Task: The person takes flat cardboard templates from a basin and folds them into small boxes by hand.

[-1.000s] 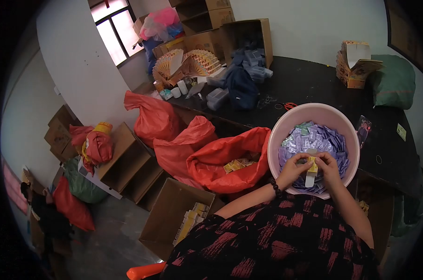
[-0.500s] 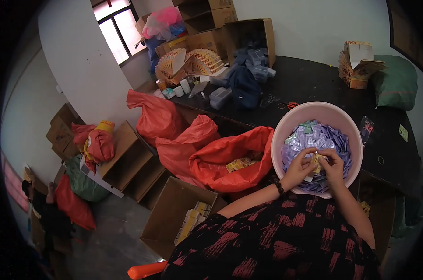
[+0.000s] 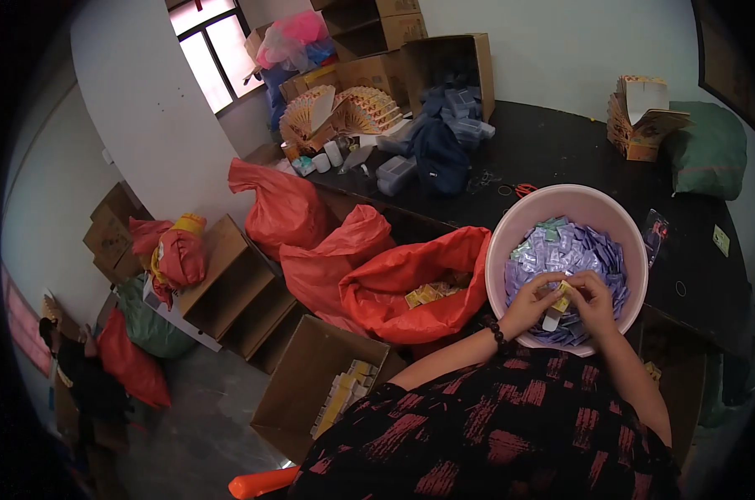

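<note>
Both my hands are over a pale pink basin (image 3: 496,242) filled with small purple packets (image 3: 571,243), with a few green ones among them. Between my fingers is a small yellow box (image 3: 561,302) with a white flap sticking out at its lower end. My left hand (image 3: 527,305), with a dark bead bracelet at the wrist, grips the box from the left side. From the right, my right hand (image 3: 594,303) closes its fingertips on the box's upper part. Whether anything is inside the box is hidden.
Left of the basin, an open red sack (image 3: 444,321) contains yellow boxes. A cardboard box (image 3: 282,400) below it contains more of them. The black table (image 3: 552,133) bears plastic cases (image 3: 394,173), stacked cartons and a green sack (image 3: 707,150). Another person (image 3: 86,367) is far left.
The yellow box has turned between my fingers, and its white flap shows more clearly now. Both hands stay over the basin. The camera view has shifted very slightly.
</note>
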Motion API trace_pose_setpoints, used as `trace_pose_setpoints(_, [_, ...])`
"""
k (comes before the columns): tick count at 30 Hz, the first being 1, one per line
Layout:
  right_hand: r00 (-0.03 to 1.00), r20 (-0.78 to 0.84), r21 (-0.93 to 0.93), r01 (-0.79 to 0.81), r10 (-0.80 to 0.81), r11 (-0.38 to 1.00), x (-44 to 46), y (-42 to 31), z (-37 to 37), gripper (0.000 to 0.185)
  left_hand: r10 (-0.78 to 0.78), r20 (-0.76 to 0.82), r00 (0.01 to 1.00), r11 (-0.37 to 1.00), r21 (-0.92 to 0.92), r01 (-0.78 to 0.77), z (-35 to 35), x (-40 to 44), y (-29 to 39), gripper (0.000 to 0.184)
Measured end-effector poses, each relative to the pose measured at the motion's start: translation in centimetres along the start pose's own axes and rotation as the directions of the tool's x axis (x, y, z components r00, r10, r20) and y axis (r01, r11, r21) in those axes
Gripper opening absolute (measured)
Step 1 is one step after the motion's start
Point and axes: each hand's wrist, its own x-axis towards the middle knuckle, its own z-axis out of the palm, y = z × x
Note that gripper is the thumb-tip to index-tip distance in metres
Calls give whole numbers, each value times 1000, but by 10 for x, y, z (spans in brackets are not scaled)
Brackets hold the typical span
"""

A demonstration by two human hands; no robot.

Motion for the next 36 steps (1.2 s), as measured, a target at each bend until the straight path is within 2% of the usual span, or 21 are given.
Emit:
trace_pose_setpoints(3, [996,42,-47,76,-74,996,-5,3,2,12,-43,-18,999,999,-5,43,0,-2,-4,29])
trace_pose_setpoints(6, [992,54,-107,121,-116,987,-6,-1,0,12,0,-47,999,1000,15,0,4,-2,-2,28])
trace_pose_setpoints(8, [997,-52,21,-56,57,998,-6,6,1,18,-59,-88,994,997,-58,54,5,-2,0,26])
trace_pose_setpoints(9, [997,-52,19,-54,55,998,-4,12,1,18,-56,-87,995,997,-59,51,4,0,-3,26])
trace_pose_setpoints(11, [982,-121,-356,-178,143,917,1,23,1,31,28,-344,938,997,-53,-49,-1,4,-10,24])
trace_pose_setpoints(12, [982,-124,-357,-178,142,917,-2,23,1,31,-131,-356,925,974,-218,54,-8,4,-11,24])
trace_pose_setpoints(13, [996,-25,-551,-84,84,831,-8,20,1,33,-128,-353,927,975,-216,53,-12,5,-14,24])
trace_pose_setpoints(14, [995,85,-711,27,47,703,-11,19,2,36,-163,-348,923,939,-342,36,-13,5,-14,26])
trace_pose_setpoints(15, [991,93,-748,3,101,663,-9,28,4,32,-198,-338,920,886,-464,20,-14,5,-14,28])
trace_pose_setpoints(19, [986,131,-706,17,106,708,-11,38,1,24,-261,-344,902,865,-498,60,-5,3,4,28])
trace_pose_setpoints(21, [951,115,-573,-173,287,801,-10,34,0,23,-233,-337,912,862,-505,34,-3,3,7,31])
trace_pose_setpoints(22, [951,116,-574,-173,288,801,-11,32,0,23,-233,-337,912,862,-506,34,-4,3,5,31])
trace_pose_setpoints(24, [988,-32,-552,-145,152,821,-12,27,-1,18,-262,-389,883,905,-416,86,-7,5,-2,29])
trace_pose_setpoints(25, [988,-32,-553,-144,152,821,-10,23,-2,18,-262,-389,883,905,-416,85,-7,6,-5,29])
trace_pose_setpoints(27, [943,-333,-382,-152,17,912,-8,13,-1,14,-173,-450,876,946,-323,21,-5,7,-7,29])
trace_pose_setpoints(28, [942,-335,-381,-153,19,912,-7,10,0,14,-174,-449,876,947,-322,23,-5,7,-9,29])
trace_pose_setpoints(30, [832,-551,67,-39,70,997,-6,5,4,14,-112,-406,907,993,-85,84,-5,9,-16,30])
trace_pose_setpoints(31, [831,-551,68,-39,70,997,-7,2,5,14,-112,-405,907,993,-85,85,-4,8,-20,30])
trace_pose_setpoints(33, [885,-464,-15,35,-38,999,-11,-2,6,14,-87,-259,962,995,-68,72,4,6,-18,32])
trace_pose_setpoints(34, [885,-465,-15,36,-39,999,-11,-1,4,14,-87,-258,962,995,-67,72,5,5,-16,32])
trace_pose_setpoints(36, [932,-214,-442,175,-293,880,-11,4,0,14,-263,-146,954,941,-258,220,6,4,-4,30])
